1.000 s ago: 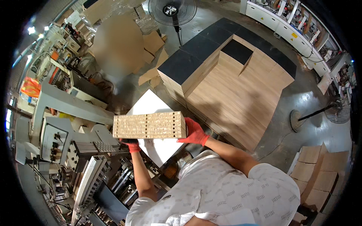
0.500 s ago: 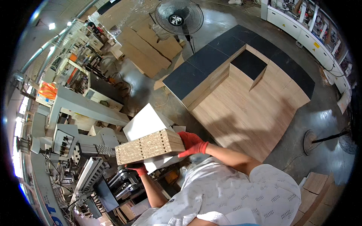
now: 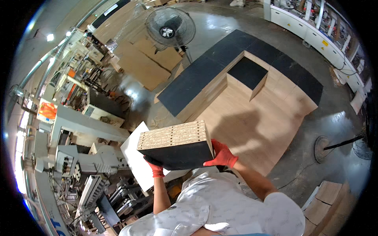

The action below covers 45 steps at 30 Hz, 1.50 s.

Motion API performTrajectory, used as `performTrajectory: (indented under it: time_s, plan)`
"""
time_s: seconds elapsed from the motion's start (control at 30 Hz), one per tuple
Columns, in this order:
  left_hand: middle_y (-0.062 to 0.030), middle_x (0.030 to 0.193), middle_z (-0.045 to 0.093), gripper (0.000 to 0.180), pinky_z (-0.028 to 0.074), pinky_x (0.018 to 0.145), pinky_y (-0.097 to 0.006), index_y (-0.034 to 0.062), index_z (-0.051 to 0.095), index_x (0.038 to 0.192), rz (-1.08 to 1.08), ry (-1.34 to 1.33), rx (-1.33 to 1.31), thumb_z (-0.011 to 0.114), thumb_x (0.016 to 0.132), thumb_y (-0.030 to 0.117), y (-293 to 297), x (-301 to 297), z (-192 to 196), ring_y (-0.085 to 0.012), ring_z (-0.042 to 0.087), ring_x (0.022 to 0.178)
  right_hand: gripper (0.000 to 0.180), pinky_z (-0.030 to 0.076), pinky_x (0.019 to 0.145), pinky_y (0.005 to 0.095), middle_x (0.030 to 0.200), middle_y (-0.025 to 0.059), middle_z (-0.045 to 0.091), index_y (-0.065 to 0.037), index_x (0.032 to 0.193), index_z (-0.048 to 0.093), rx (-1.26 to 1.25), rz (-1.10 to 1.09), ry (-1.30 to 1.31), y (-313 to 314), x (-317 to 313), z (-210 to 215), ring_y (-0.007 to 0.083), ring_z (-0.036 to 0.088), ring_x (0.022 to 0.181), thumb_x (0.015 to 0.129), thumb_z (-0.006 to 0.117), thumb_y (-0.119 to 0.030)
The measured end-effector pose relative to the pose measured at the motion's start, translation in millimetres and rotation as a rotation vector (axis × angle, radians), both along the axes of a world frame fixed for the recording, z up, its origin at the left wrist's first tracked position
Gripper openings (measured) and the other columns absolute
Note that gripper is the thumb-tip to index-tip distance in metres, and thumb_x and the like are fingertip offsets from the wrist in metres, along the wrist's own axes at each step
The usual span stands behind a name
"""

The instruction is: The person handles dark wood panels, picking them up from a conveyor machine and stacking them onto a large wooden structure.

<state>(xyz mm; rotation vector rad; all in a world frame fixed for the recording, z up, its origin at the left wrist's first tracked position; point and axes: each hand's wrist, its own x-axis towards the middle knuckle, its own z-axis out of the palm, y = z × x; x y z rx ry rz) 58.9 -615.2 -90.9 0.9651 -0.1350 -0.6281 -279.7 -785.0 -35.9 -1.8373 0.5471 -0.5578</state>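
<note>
- In the head view, both hands wear red gloves and are gripping one stack [image 3: 175, 135] of boards between them, in front of the shirt [image 3: 220, 204].
- The left hand [image 3: 156, 167] is curled on the stack's lower left corner; its fingers are partly hidden, and the glove looks dark along them.
- The right hand [image 3: 218, 153] clasps the right end, thumb against the dark face and the other fingers mostly out of sight behind the end.
- Between the hands, the stack's speckled edge faces up, with rows of small dark holes across it; its black face is turned toward the person.
- Below and left of the left hand lies a white board [image 3: 136, 157], partly covered by the stack.
- Left of the left hand stands a grey machine [image 3: 86, 122] with metal rails and clamps.
- Beyond the right hand spreads a wide wood-faced pile [image 3: 240, 131], with black panels [image 3: 204, 74] along its far sides and a black-topped block [image 3: 248, 72] inside the corner.
- Well beyond both hands are a fan [image 3: 169, 29] and cardboard [image 3: 143, 65].
- Far right of the right hand are a fan base [image 3: 319, 149] and, nearer the person, brown boards [image 3: 328, 193].
</note>
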Motion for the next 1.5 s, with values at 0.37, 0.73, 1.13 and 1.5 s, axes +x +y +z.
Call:
performTrajectory:
  time_s: [0.37, 0.73, 1.13, 1.5]
  plan:
    - [-0.0256, 0.082, 0.058, 0.046, 0.045, 0.070, -0.046, 0.0132, 0.035, 0.141, -0.872, -0.974, 0.898, 0.035, 0.100, 0.035, -157.5, -100.8, -109.1, -0.0311, 0.061, 0.077, 0.055, 0.042, 0.095, 0.0339, 0.119, 0.0094, 0.058, 0.002, 0.125, 0.049, 0.773, -0.518, -0.059, 24.1, -104.1, -103.5, 0.0192, 0.053, 0.109, 0.081, 0.074, -0.019]
    - [-0.0302, 0.110, 0.061, 0.092, 0.039, 0.096, -0.038, -0.0145, 0.052, 0.119, -1.053, -0.584, 0.834, 0.042, 0.085, 0.070, -428.9, -157.7, -199.1, -0.0322, 0.056, 0.111, 0.047, 0.041, 0.096, 0.0303, 0.117, 0.0056, 0.060, 0.000, 0.123, 0.054, 0.906, -0.814, -0.206, -129.4, -135.2, -168.0, 0.0172, 0.054, 0.106, 0.086, 0.069, -0.024]
    - [-0.0234, 0.130, 0.049, 0.076, 0.036, 0.102, -0.035, -0.0067, 0.037, 0.134, -0.850, -0.697, 0.708, 0.065, 0.079, 0.037, -650.0, -180.6, -129.3, -0.0290, 0.046, 0.123, 0.047, 0.045, 0.093, 0.0328, 0.119, 0.0038, 0.060, -0.006, 0.124, 0.058, 0.983, -0.853, -0.340, -365.0, -136.9, -232.6, 0.0167, 0.056, 0.109, 0.088, 0.062, -0.036]
    - [-0.0131, 0.135, 0.046, 0.072, 0.038, 0.100, -0.033, -0.0020, 0.035, 0.138, -0.556, 0.588, 0.200, 0.073, 0.083, 0.025, -518.7, -250.1, -162.7, -0.0232, 0.048, 0.120, 0.040, 0.048, 0.092, 0.0325, 0.117, 0.0027, 0.063, -0.009, 0.120, 0.061, 0.861, -0.883, -0.399, -413.0, -142.7, -245.1, 0.0177, 0.059, 0.106, 0.088, 0.065, -0.032]
